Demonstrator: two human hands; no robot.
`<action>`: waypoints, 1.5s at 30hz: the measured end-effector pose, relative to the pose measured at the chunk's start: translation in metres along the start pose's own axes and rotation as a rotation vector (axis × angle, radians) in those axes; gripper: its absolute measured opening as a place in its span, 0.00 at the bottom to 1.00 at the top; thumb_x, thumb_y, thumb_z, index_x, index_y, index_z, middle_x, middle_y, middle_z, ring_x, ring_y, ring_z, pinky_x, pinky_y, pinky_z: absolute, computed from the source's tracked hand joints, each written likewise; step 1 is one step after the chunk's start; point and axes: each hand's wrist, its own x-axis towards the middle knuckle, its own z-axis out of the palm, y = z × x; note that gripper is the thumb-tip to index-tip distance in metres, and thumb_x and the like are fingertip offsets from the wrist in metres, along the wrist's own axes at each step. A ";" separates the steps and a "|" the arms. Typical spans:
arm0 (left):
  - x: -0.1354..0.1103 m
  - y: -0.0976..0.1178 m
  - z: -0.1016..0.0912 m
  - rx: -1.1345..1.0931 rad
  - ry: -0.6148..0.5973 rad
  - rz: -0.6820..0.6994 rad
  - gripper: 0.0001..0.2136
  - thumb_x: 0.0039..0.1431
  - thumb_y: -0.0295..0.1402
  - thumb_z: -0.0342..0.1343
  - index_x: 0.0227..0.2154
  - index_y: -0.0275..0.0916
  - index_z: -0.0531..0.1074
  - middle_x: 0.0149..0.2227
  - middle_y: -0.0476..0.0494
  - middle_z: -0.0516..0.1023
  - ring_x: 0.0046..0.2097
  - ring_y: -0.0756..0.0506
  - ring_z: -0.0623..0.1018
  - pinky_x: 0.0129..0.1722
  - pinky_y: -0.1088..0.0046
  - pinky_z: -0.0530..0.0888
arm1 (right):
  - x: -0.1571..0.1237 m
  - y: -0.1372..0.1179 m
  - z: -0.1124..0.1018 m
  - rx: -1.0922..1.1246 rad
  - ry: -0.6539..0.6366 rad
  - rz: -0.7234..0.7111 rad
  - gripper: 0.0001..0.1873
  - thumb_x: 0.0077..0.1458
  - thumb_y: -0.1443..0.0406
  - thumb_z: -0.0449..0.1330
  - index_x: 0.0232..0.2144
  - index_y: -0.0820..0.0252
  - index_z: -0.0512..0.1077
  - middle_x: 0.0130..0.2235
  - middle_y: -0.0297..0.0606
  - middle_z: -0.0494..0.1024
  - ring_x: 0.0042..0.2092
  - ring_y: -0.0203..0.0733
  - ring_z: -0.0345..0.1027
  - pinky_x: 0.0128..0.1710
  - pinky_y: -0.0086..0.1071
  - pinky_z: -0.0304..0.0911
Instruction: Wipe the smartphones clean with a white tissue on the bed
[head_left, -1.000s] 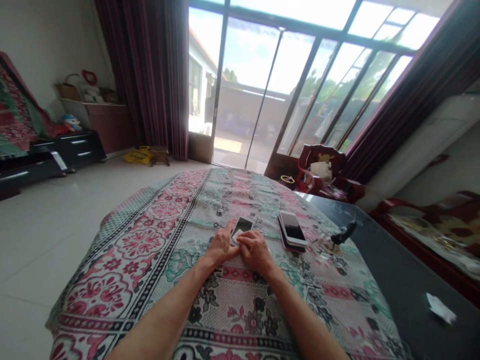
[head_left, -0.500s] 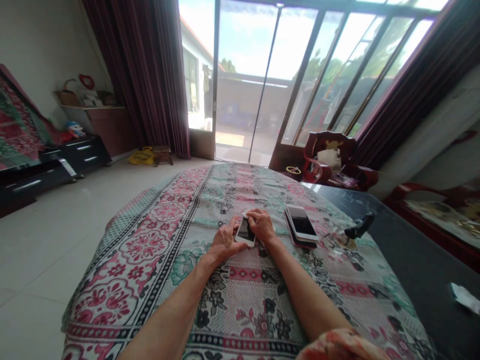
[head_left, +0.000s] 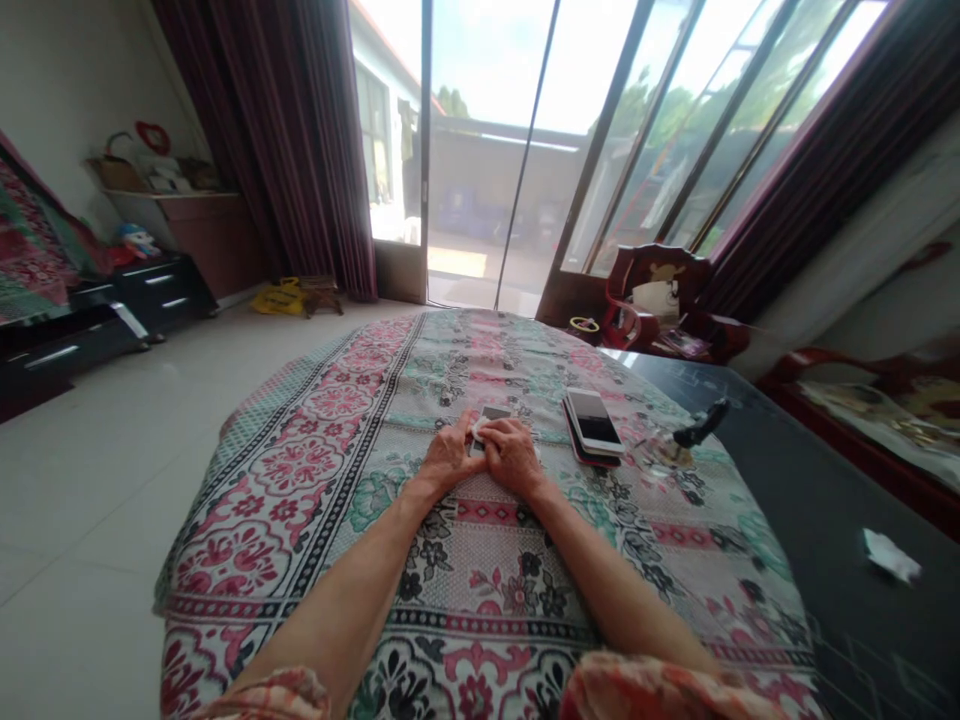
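Head view: my left hand and right hand are pressed together side by side. Their fingers are curled down over the near end of a small phone that lies flat on the flowered cloth. Only its far end shows beyond my fingertips. Near my right hand, on its outer side, lie the stacked phones. Further out that way, a black-handled object rests at the cloth's edge. Beyond it is the dark tabletop, and on that, well apart, a white scrap.
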 end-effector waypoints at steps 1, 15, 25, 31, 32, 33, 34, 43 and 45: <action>0.000 0.000 0.000 -0.015 -0.004 0.011 0.38 0.44 0.33 0.61 0.61 0.35 0.59 0.38 0.43 0.80 0.41 0.42 0.77 0.45 0.68 0.73 | -0.004 -0.003 -0.002 0.011 0.000 -0.005 0.13 0.57 0.69 0.55 0.38 0.53 0.78 0.43 0.36 0.79 0.48 0.44 0.66 0.52 0.38 0.59; -0.005 -0.005 -0.012 -0.128 -0.108 0.062 0.35 0.48 0.31 0.59 0.61 0.37 0.58 0.47 0.39 0.76 0.47 0.43 0.75 0.52 0.64 0.71 | -0.017 -0.008 -0.011 0.029 -0.006 -0.018 0.13 0.56 0.70 0.55 0.37 0.53 0.78 0.41 0.36 0.79 0.46 0.43 0.67 0.52 0.39 0.58; -0.002 -0.007 -0.012 -0.067 -0.115 0.094 0.38 0.47 0.30 0.62 0.63 0.38 0.56 0.49 0.41 0.77 0.47 0.41 0.75 0.51 0.63 0.71 | 0.035 0.036 0.006 -0.078 0.049 0.092 0.12 0.56 0.70 0.55 0.36 0.56 0.78 0.41 0.36 0.79 0.46 0.43 0.67 0.52 0.36 0.57; -0.002 -0.001 -0.017 -0.116 -0.123 0.082 0.37 0.46 0.28 0.63 0.62 0.38 0.58 0.48 0.41 0.78 0.49 0.42 0.75 0.52 0.63 0.71 | 0.049 0.040 0.009 -0.143 0.020 0.189 0.13 0.57 0.68 0.54 0.37 0.55 0.79 0.43 0.36 0.79 0.46 0.43 0.67 0.50 0.36 0.57; -0.002 0.000 -0.017 -0.121 -0.124 0.079 0.37 0.46 0.28 0.63 0.62 0.38 0.58 0.47 0.42 0.78 0.48 0.42 0.75 0.52 0.64 0.71 | 0.048 0.038 0.009 -0.146 0.018 0.180 0.13 0.57 0.68 0.54 0.37 0.55 0.78 0.43 0.36 0.79 0.46 0.43 0.67 0.50 0.36 0.56; -0.002 0.000 -0.017 -0.120 -0.124 0.073 0.37 0.46 0.28 0.63 0.62 0.39 0.58 0.47 0.42 0.79 0.48 0.42 0.76 0.52 0.64 0.71 | 0.044 0.035 0.009 -0.141 0.017 0.161 0.13 0.57 0.69 0.55 0.38 0.55 0.78 0.43 0.36 0.79 0.47 0.44 0.66 0.51 0.37 0.56; -0.002 0.000 -0.017 -0.116 -0.121 0.065 0.38 0.46 0.29 0.63 0.62 0.38 0.58 0.47 0.42 0.78 0.48 0.42 0.75 0.53 0.64 0.70 | 0.040 0.032 0.008 -0.129 0.016 0.135 0.13 0.56 0.69 0.55 0.38 0.55 0.78 0.44 0.36 0.79 0.48 0.44 0.66 0.51 0.37 0.56; -0.003 -0.003 -0.011 -0.101 -0.125 0.052 0.38 0.46 0.29 0.61 0.63 0.37 0.55 0.49 0.42 0.77 0.49 0.41 0.75 0.52 0.63 0.70 | -0.023 0.001 -0.015 0.062 -0.005 -0.083 0.14 0.57 0.70 0.54 0.40 0.54 0.78 0.43 0.38 0.78 0.46 0.42 0.68 0.52 0.38 0.59; -0.003 -0.003 -0.011 -0.116 -0.127 0.057 0.38 0.47 0.29 0.61 0.63 0.36 0.55 0.49 0.41 0.77 0.50 0.41 0.74 0.53 0.64 0.70 | -0.030 -0.001 -0.021 0.087 -0.006 -0.088 0.14 0.57 0.71 0.54 0.39 0.55 0.78 0.43 0.38 0.79 0.45 0.42 0.68 0.51 0.38 0.60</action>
